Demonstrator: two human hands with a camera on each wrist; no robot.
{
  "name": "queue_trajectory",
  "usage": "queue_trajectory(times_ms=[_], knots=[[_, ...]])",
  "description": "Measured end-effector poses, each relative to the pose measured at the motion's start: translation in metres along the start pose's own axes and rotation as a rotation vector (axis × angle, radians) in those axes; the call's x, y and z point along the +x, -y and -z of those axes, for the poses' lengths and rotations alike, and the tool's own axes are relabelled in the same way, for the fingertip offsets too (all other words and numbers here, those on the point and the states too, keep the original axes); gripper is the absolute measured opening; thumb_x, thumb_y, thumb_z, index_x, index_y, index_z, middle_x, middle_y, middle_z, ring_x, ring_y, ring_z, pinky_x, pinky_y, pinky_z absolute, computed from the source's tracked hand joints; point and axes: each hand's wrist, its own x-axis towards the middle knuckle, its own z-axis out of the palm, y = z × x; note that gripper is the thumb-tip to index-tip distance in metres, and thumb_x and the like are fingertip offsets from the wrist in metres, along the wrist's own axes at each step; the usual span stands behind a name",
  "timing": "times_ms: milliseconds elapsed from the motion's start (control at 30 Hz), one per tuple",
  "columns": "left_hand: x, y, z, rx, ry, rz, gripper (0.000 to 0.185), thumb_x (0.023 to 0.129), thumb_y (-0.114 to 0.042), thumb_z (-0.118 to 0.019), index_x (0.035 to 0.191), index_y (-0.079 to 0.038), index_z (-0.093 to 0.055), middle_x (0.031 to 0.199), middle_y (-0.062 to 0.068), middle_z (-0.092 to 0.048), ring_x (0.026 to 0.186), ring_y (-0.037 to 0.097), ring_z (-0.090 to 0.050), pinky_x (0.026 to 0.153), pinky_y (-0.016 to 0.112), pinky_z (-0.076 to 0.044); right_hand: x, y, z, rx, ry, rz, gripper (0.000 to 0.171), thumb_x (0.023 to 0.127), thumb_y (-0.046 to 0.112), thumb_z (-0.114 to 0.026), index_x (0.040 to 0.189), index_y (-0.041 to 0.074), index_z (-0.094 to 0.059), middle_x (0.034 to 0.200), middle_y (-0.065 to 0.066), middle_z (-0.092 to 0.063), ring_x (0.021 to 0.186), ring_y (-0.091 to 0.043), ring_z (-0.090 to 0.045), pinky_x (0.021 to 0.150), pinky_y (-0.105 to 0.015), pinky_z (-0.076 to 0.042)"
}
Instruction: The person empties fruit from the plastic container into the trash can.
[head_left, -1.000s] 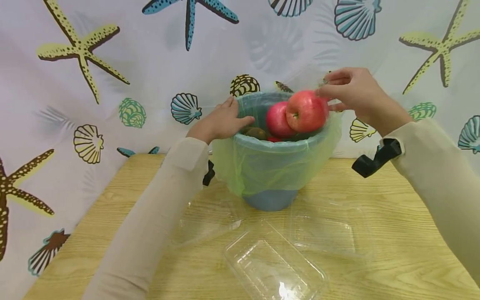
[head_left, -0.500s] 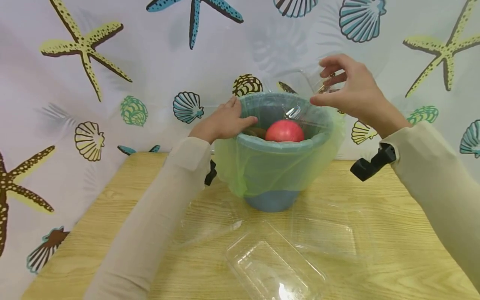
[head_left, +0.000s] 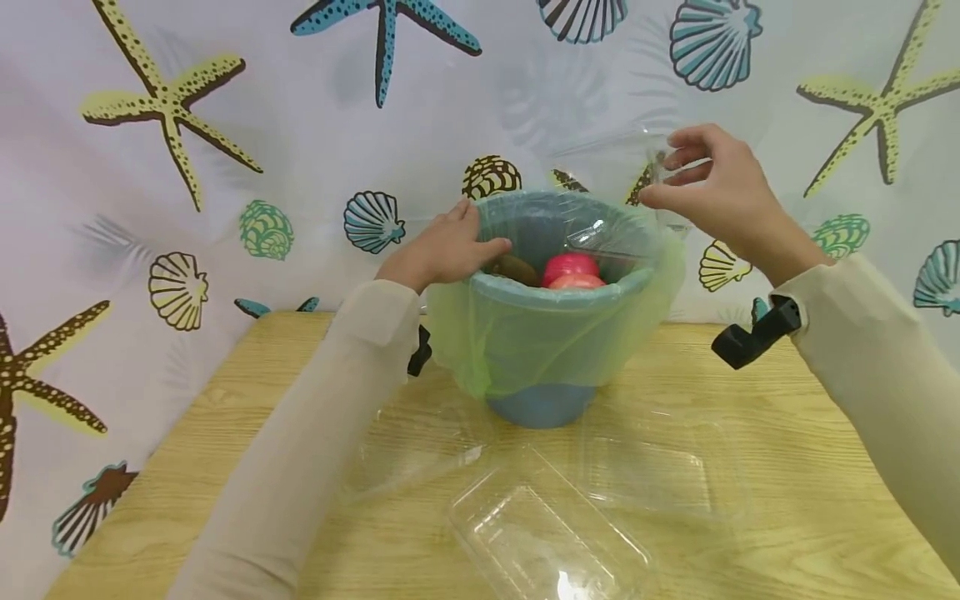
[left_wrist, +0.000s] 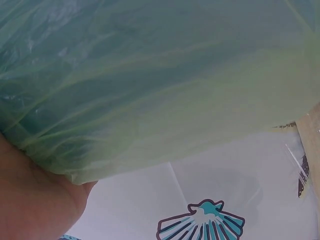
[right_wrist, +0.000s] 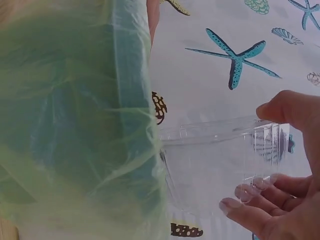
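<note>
The mouth of the lined bin is partly blocked: the clear plastic container is tipped over its far right rim, and the left hand rests on the left rim. Between them the near rim stands open from above. Inside, red apples and a brown fruit take up the room near the top. In front of the bin, empty clear trays lie on the wooden table; its left front stretch is bare.

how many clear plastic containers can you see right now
3: one clear container held by the right hand above the bin; a second container and a third container on the table. More may be hidden.
</note>
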Motion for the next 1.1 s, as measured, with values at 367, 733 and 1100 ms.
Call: queue_trajectory(times_ms=[367, 733, 1100], knots=[[0.000, 0.000, 0.002, 0.005, 0.006, 0.005, 0.082, 0.100, -0.053, -0.031, 0.151, 0.000, 0.005, 0.159, 0.015, 0.014, 0.148, 0.033, 0.007, 0.121, 0.046, -0.005, 0.011, -0.036, 0.019, 0.609, 0.048, -0.279, 0.065, 0.092, 0.035, -0.062, 0.141, 0.001, -0.035, 0.135, -0.005, -0.041, 0.117, -0.019, -0.048, 0.075, -0.019, -0.055], [-0.001, 0.001, 0.000, -0.002, 0.007, 0.002, 0.083, 0.100, -0.053, -0.031, 0.151, 0.000, 0.007, 0.159, 0.015, 0.015, 0.148, 0.033, 0.007, 0.121, 0.045, -0.004, 0.002, -0.091, 0.038, 1.193, 0.151, -0.414, 0.081, 0.098, 0.036, -0.049, 0.153, 0.027, 0.010, 0.161, 0.003, 0.010, 0.149, -0.018, 0.001, 0.117, -0.031, -0.017], [-0.001, -0.001, 0.002, 0.001, 0.006, -0.001, 0.082, 0.100, -0.052, -0.031, 0.151, 0.001, 0.005, 0.159, 0.016, 0.014, 0.148, 0.032, 0.008, 0.121, 0.044, -0.004, -0.020, -0.145, 0.062, 1.325, 0.064, -0.280, 0.068, 0.100, 0.030, -0.045, 0.146, 0.052, -0.002, 0.160, 0.003, 0.012, 0.148, -0.022, 0.010, 0.097, -0.028, -0.049]])
